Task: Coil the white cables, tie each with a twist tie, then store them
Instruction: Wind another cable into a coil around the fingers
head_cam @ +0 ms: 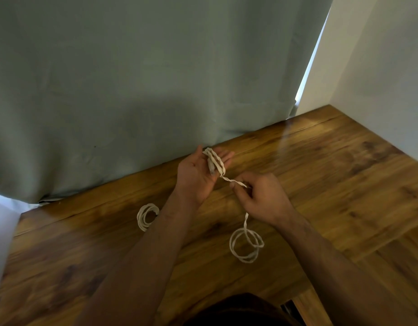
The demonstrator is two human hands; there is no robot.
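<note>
I see left hand (pixel 198 175) flat, white cable (pixel 215 161) wound round fingers; right hand (pixel 262 198) grip pinches strand. Slack (pixel 246 243) below grip on tabletop (pixel 332 184). Finished coil (pixel 147 216) left of it; ties, storing remain.

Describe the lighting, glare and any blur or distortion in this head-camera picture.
Head view: bright daylight leaks through the gap beside the curtain, throwing a glare streak across the glossy wooden table; a soft shadow falls on the curtain above the hands; wide-angle bending curves the table edges; the white cable wound on the left hand and pinched by the right hand looks slightly soft.
</note>
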